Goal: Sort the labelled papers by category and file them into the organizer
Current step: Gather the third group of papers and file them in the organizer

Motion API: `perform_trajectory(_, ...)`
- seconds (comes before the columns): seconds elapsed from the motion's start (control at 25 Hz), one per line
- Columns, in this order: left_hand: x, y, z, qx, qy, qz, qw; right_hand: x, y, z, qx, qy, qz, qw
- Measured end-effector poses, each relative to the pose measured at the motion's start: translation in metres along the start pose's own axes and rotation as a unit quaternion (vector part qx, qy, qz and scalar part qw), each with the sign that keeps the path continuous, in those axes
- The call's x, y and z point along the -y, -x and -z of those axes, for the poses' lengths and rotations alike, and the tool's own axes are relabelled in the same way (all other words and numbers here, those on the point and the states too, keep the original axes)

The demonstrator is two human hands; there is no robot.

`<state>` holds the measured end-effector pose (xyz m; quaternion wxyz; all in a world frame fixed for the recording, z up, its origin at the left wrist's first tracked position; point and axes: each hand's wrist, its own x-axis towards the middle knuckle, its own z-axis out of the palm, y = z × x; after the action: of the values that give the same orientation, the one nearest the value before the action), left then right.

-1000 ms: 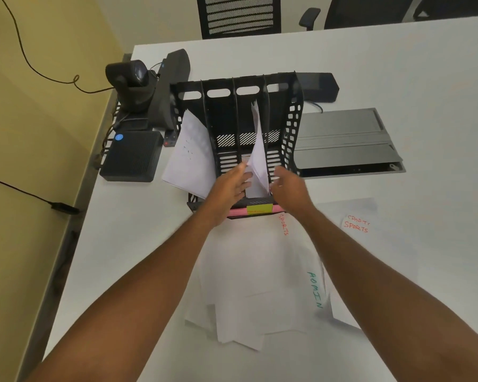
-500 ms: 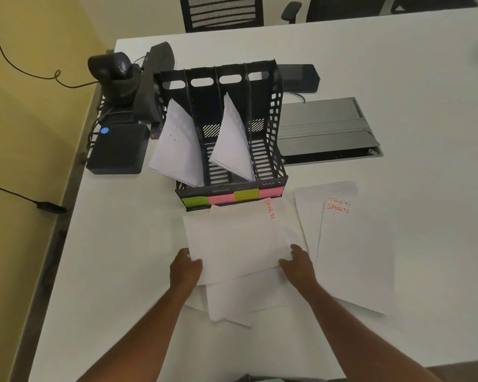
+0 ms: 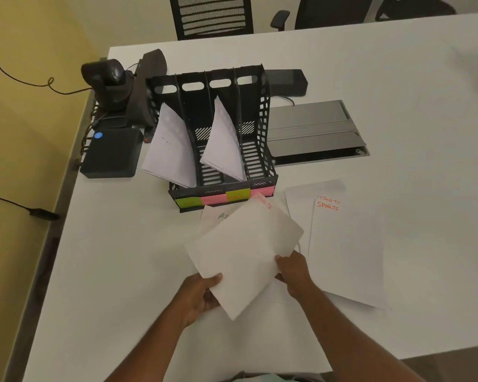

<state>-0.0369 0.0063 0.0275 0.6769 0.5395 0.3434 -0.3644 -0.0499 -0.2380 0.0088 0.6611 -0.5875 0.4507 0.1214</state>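
Note:
A black slotted organizer (image 3: 255, 111) stands on the white table, with coloured sticky labels (image 3: 224, 199) along its front lip. Folded papers lean in its first slot (image 3: 168, 148) and its third slot (image 3: 222, 142). I hold a white sheet (image 3: 243, 255) tilted above the table; orange writing shows at its far corner. My left hand (image 3: 200, 296) grips its near left edge and my right hand (image 3: 293, 272) holds its right edge. Under it lies a sheet with green writing (image 3: 214, 216). To the right lie two sheets marked SPORTS (image 3: 345, 244).
A black camera (image 3: 105, 81) and a black box (image 3: 111, 153) sit left of the organizer, with cables running off the table's edge. A grey cable hatch (image 3: 315, 130) is set into the table behind right. Office chairs (image 3: 213, 15) stand beyond the far edge.
My hands came back from the organizer, leaving a paper in the third slot. They took the top sheet from the pile and lifted it, turning it to a slant.

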Motion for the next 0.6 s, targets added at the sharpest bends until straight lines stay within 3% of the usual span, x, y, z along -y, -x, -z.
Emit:
perform_trajectory(0.12,-0.020,-0.004,0.017,0.000,0.002,-0.053,0.999,0.014,-0.006,0.022,0.046,0.190,0.085,0.977)
perform_trajectory(0.2,-0.036,-0.006,0.023,0.034,-0.080,-0.042,0.995,0.025,-0.010,0.031,0.104,0.241,0.091,0.961)
perform_trajectory(0.28,-0.040,-0.007,0.013,0.059,-0.163,-0.038,0.984,0.037,-0.009,0.031,0.152,0.237,0.094,0.955)
perform_trajectory(0.36,-0.034,-0.009,-0.004,0.034,-0.195,-0.075,0.977,0.043,-0.008,0.027,0.158,0.175,0.114,0.965)
perform_trajectory(0.44,-0.024,-0.012,-0.014,-0.035,-0.188,-0.114,0.975,0.038,-0.016,0.029,0.021,0.141,0.153,0.978)
perform_trajectory(0.52,-0.019,-0.014,-0.013,-0.108,-0.184,-0.140,0.967,0.028,-0.031,0.040,-0.178,0.302,0.119,0.929)
perform_trajectory(0.6,-0.016,-0.017,-0.005,-0.143,-0.197,-0.157,0.957,0.011,-0.040,0.052,-0.201,0.445,0.000,0.872)
